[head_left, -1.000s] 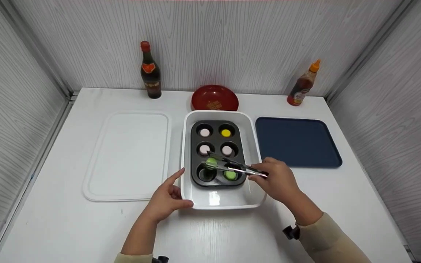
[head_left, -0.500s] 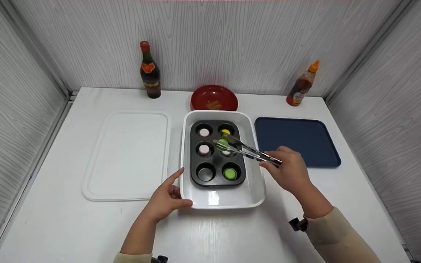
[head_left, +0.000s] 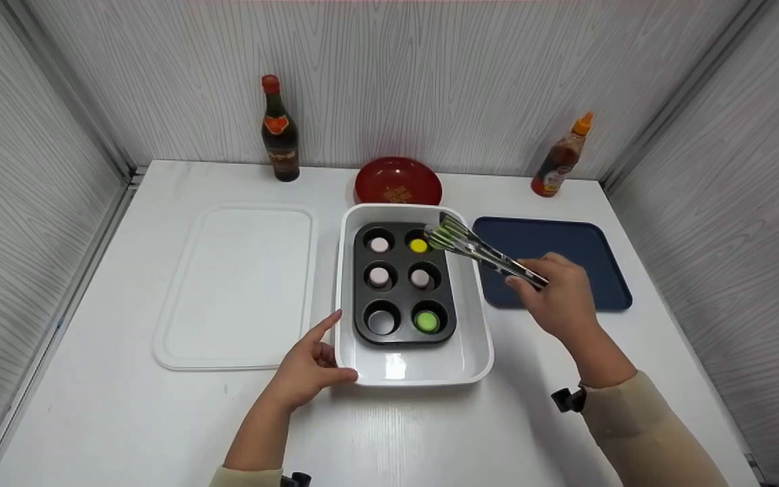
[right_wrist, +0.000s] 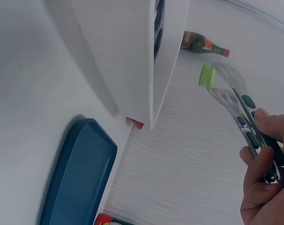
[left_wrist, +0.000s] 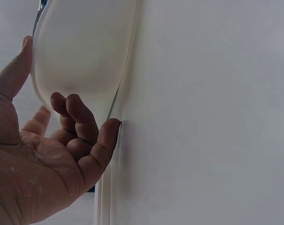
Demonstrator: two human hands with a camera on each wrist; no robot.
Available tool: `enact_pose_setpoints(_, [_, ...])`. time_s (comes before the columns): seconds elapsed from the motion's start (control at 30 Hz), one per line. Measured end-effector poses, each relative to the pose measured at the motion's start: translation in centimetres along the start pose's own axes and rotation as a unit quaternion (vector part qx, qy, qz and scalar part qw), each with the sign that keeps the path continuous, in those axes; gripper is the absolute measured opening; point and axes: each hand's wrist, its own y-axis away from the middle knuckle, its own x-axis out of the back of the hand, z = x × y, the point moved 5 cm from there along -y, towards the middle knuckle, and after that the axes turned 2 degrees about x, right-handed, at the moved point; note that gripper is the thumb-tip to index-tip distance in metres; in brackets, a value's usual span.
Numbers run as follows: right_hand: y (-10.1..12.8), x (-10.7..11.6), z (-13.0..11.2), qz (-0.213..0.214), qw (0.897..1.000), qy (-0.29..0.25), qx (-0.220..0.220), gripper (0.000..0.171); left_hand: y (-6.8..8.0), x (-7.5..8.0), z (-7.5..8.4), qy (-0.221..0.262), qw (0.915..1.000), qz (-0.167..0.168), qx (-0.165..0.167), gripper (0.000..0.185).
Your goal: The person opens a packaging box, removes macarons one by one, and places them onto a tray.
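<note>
A white tub [head_left: 430, 370] holds a dark six-cup muffin tin [head_left: 404, 297]. Small round pieces sit in its cups: several pale pink ones [head_left: 379, 276], one yellow [head_left: 418, 245] and one green [head_left: 427, 322]. The near-left cup shows its bare bottom. My left hand [head_left: 305, 372] rests at the tub's near-left corner, thumb and index finger against it, other fingers loosely bent. My right hand [head_left: 558, 294] grips metal tongs [head_left: 498, 259], raised above the tub's far-right side. Between the tongs' tips is another green ridged piece [right_wrist: 207, 76], clear of the tin.
Right of the tub lies a dark blue tray [head_left: 565, 270]; a white lid-like tray [head_left: 241, 291] lies to its left. Behind the tub stands a red bowl [head_left: 397, 179]. A dark bottle [head_left: 281, 145] and a sauce bottle [head_left: 558, 159] stand near the back wall.
My right hand has moved away and to the right, carrying the tongs and green piece from over the near-left cup to above the far-right side. My left hand has stayed put.
</note>
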Motion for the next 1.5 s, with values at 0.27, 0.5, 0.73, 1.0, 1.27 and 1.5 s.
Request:
enact_pose_setpoints(0.27, [-1.1, 0.9, 1.9, 0.006, 0.999, 0.015, -0.029, 0.02, 0.1, 0.0, 0.2, -0.015, 0.9998, 0.007, -0.009, 0.105])
enact_pose_setpoints(0.5, [-1.6, 1.2, 3.6, 0.031, 0.998, 0.024, -0.053, 0.021, 0.2, 0.0, 0.1, -0.019, 0.9997, 0.007, -0.01, 0.104])
enact_pose_setpoints(0.73, [-2.3, 1.4, 5.0, 0.067, 0.995, 0.034, -0.065, 0.024, 0.2, -0.1, 0.1, -0.016, 0.9998, -0.004, -0.014, 0.104])
enact_pose_setpoints(1.0, [-2.4, 0.8, 6.8, 0.058, 0.992, 0.047, -0.102, 0.028, 0.3, -0.1, 0.1, -0.013, 0.9996, -0.01, -0.022, 0.103])
enact_pose_setpoints(1.27, [-2.0, -0.3, 8.7, 0.031, 0.989, 0.051, -0.133, 0.031, 0.3, -0.1, 0.1, -0.017, 0.9996, -0.008, -0.021, 0.102])
enact_pose_setpoints(1.5, [-1.8, -1.3, 9.5, 0.0, 0.987, 0.056, -0.152, 0.033, 0.4, -0.1, 0.1, -0.017, 0.9996, -0.01, -0.021, 0.103])
